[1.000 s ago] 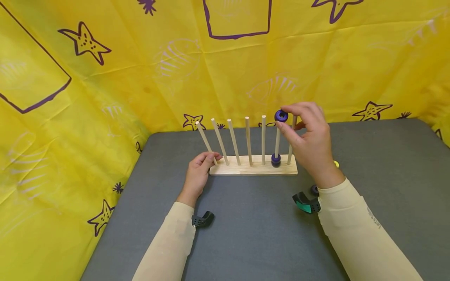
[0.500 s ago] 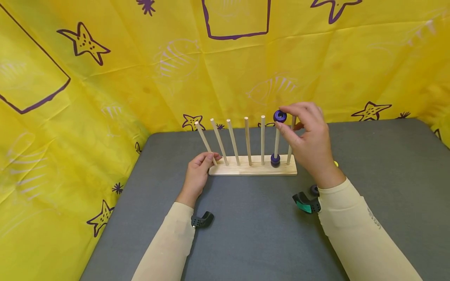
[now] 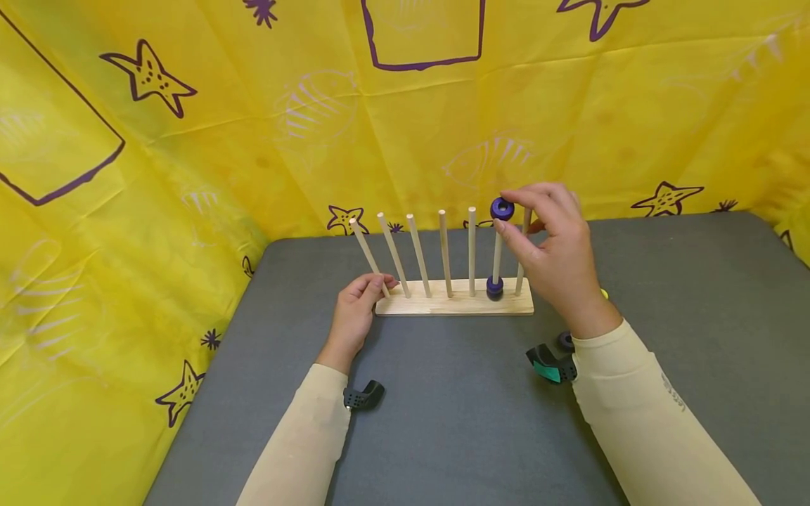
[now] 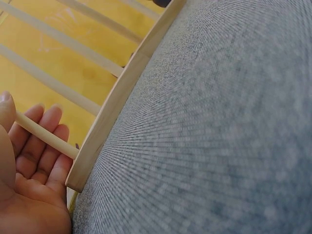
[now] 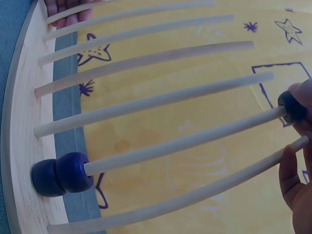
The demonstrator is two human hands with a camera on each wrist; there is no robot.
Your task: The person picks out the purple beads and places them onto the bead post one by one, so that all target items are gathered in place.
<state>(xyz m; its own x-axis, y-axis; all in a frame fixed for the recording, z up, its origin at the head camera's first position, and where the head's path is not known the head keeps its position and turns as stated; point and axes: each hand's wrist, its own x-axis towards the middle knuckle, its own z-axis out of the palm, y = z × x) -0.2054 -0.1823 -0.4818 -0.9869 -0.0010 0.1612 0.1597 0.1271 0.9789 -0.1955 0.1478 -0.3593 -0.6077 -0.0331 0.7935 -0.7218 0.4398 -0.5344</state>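
A wooden stand (image 3: 455,306) with a row of several upright pegs is on the grey table. At its left end my left hand (image 3: 356,309) holds the outermost peg (image 4: 48,135) low down, thumb in front and fingers behind. My right hand (image 3: 560,249) pinches a purple bead (image 3: 503,209) between thumb and index finger at the top of the second peg from the right. In the right wrist view this bead (image 5: 292,107) overlaps the peg's tip, and other fingers touch the rightmost peg (image 5: 195,199). Two purple beads (image 5: 62,174) sit stacked at the foot of the second peg.
A dark bead (image 3: 566,342) lies by the right wrist, partly hidden by the sleeve. Something yellow (image 3: 605,294) peeks out behind that wrist. A yellow patterned cloth (image 3: 405,140) hangs behind and left of the table (image 3: 443,422).
Very little differs. Both hands keep their places, and the purple bead stays at the peg's top with only a slight shift to the left.
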